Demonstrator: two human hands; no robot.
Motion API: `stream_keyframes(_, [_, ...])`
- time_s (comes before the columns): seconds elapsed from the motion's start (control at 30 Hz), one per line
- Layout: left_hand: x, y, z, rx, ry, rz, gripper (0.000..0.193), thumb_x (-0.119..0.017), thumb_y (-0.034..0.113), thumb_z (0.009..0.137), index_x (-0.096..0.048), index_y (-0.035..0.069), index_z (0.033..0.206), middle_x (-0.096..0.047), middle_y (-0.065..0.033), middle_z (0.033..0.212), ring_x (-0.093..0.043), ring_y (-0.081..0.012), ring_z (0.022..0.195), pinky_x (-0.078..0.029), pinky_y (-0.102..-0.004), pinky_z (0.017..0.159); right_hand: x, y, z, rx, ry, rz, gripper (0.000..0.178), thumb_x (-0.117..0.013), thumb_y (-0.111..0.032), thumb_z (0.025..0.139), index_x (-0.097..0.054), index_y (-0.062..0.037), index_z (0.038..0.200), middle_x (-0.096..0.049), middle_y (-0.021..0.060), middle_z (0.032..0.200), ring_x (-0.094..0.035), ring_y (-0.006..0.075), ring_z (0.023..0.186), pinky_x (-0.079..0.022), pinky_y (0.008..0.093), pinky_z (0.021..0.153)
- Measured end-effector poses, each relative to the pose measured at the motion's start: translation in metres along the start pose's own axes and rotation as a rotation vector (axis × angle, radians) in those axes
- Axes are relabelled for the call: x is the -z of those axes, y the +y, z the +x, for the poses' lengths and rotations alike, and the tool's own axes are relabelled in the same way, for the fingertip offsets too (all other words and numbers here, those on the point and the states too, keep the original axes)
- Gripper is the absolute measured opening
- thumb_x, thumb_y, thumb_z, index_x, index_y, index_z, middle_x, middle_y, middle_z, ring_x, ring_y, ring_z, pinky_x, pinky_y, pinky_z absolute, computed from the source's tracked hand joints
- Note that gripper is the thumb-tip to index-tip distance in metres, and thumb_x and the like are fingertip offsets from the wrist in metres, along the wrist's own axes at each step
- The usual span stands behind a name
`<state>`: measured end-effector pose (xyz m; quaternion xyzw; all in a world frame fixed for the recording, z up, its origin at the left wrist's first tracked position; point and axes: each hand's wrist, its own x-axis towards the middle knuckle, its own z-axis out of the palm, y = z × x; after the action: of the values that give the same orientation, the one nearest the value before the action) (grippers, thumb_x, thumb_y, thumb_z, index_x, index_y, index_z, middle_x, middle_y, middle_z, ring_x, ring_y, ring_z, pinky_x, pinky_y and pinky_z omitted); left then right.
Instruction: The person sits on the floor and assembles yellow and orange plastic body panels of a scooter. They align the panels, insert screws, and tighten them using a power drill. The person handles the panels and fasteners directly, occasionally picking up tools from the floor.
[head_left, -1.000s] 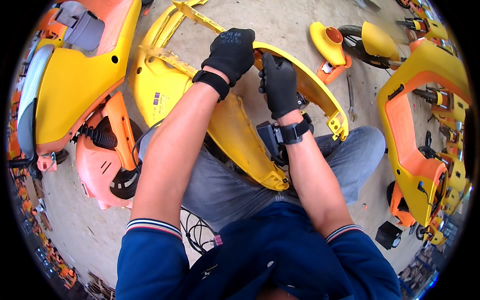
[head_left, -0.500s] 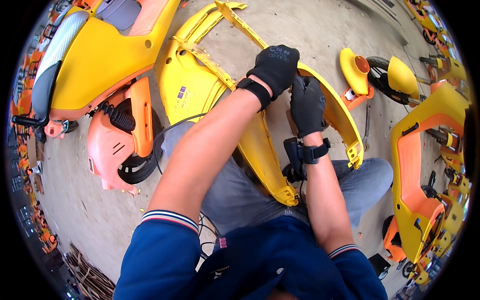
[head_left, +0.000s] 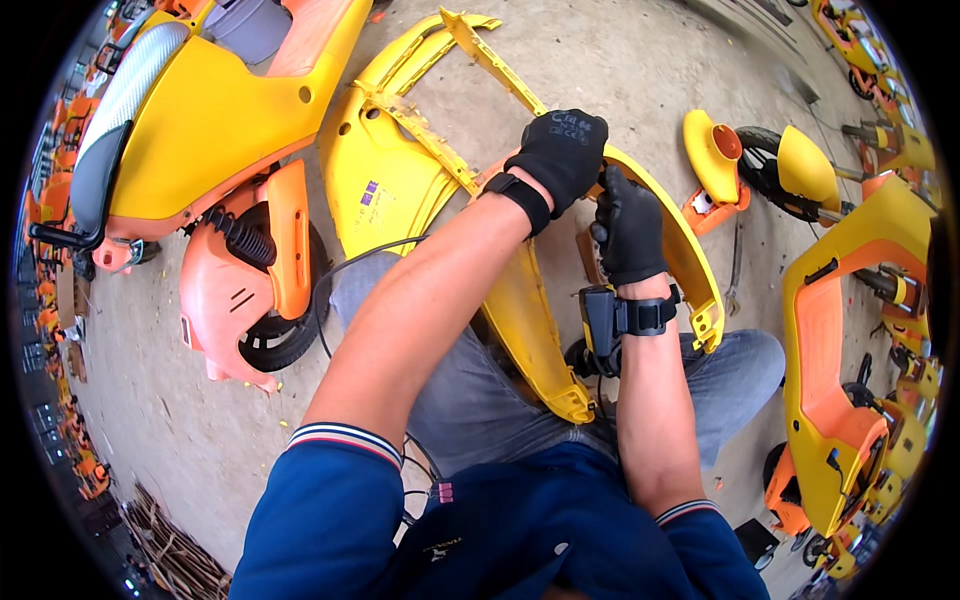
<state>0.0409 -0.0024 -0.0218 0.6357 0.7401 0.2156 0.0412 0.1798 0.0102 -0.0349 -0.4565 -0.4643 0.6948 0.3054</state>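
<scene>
A large yellow plastic scooter body panel (head_left: 385, 190) lies across my legs, with two long arms curving toward me on either side of an opening. My left hand (head_left: 560, 160), in a black glove, is closed at the far end of this opening, over the panel's edge. Just below and to its right, my right hand (head_left: 632, 225), also gloved, is closed inside the right arm's curve. What lies within its fingers is hidden. A black strapped device (head_left: 605, 318) sits on my right wrist, and a dark strap circles the left one.
At left stands a yellow and orange scooter (head_left: 190, 120) with a pink rear fender (head_left: 228, 290). A yellow headlamp-like part (head_left: 708, 160), a wheel (head_left: 770, 170) and a wrench (head_left: 736, 270) lie at right. Another yellow scooter body (head_left: 830, 350) stands at the right edge. A black cable (head_left: 330, 285) runs past my left knee.
My right hand has drawn slightly toward me and turned, its fingers now curled more tightly. My left hand stays at the panel's edge. The panel sits slightly lower in view.
</scene>
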Motion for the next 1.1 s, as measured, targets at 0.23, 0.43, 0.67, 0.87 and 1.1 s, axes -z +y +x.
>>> stream_keyframes(0.23, [-0.001,0.000,0.000,-0.019,0.008,0.001,0.009,-0.066,0.013,0.076,-0.061,0.007,0.082,-0.064,-0.0146,0.078,-0.064,-0.0330,0.079,-0.051,-0.0430,0.069,0.005,0.003,0.004,-0.079,-0.046,0.179,0.024,-0.059,-0.027,0.092,-0.061,-0.0041,0.088,-0.046,-0.0019,0.059,-0.042,0.0069,0.045,-0.035,0.0210,0.038])
stream_keyframes(0.43, [-0.005,-0.004,0.000,-0.066,0.087,-0.007,0.007,-0.064,0.011,0.076,-0.062,0.007,0.082,-0.064,-0.0153,0.079,-0.064,-0.0334,0.080,-0.051,-0.0430,0.070,0.007,0.003,0.005,-0.046,-0.158,0.274,0.023,-0.060,-0.026,0.092,-0.061,-0.0038,0.093,-0.045,-0.0029,0.060,-0.041,0.0063,0.045,-0.035,0.0212,0.038])
stream_keyframes(0.67, [-0.004,-0.032,0.006,-0.109,0.169,0.001,0.021,-0.067,0.025,0.079,-0.066,0.007,0.090,-0.066,-0.0173,0.083,-0.063,-0.0363,0.082,-0.050,-0.0442,0.073,0.009,-0.013,-0.016,-0.064,-0.142,0.062,0.024,-0.058,-0.030,0.094,-0.063,-0.0076,0.100,-0.051,-0.0013,0.069,-0.049,0.0063,0.053,-0.046,0.0206,0.047])
stream_keyframes(0.87, [0.001,-0.042,0.017,-0.107,0.171,0.030,0.020,-0.066,0.026,0.080,-0.068,0.007,0.087,-0.067,-0.0176,0.085,-0.064,-0.0366,0.083,-0.051,-0.0435,0.073,0.051,0.004,-0.021,-0.025,-0.294,-0.027,0.025,-0.053,-0.027,0.097,-0.063,-0.0056,0.106,-0.061,0.0007,0.080,-0.056,0.0069,0.064,-0.052,0.0219,0.061])
stream_keyframes(1.1, [0.012,-0.038,0.018,-0.103,0.096,0.002,0.023,-0.067,0.025,0.080,-0.070,0.007,0.094,-0.068,-0.0166,0.088,-0.065,-0.0352,0.083,-0.052,-0.0392,0.076,0.112,0.063,-0.007,-0.361,-0.177,-0.082,0.022,-0.060,-0.025,0.091,-0.063,-0.0045,0.098,-0.064,0.0044,0.083,-0.060,0.0119,0.065,-0.053,0.0257,0.060])
